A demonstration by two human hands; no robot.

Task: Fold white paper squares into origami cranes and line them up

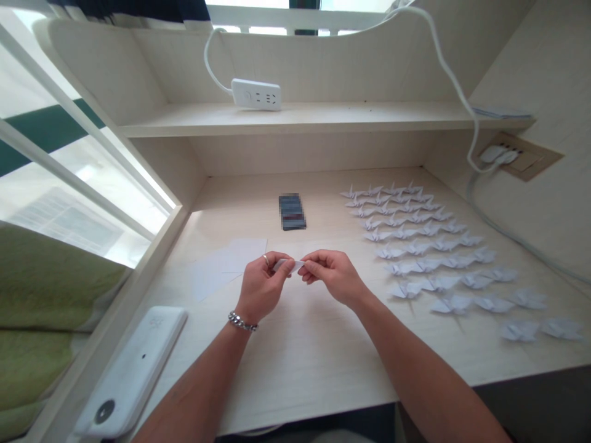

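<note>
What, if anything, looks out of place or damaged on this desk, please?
Nothing stands out. The cranes sit in tidy rows, the sheets lie flat, and the left hand and right hand pinch a small folded paper between them.

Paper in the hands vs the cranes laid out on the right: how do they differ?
The folded paper is a narrow flat strip, pinched between left hand and right hand above the desk; the cranes are winged shapes resting on the desk in rows. The folded paper is one piece; the cranes are many. Both are pale paper.
</note>
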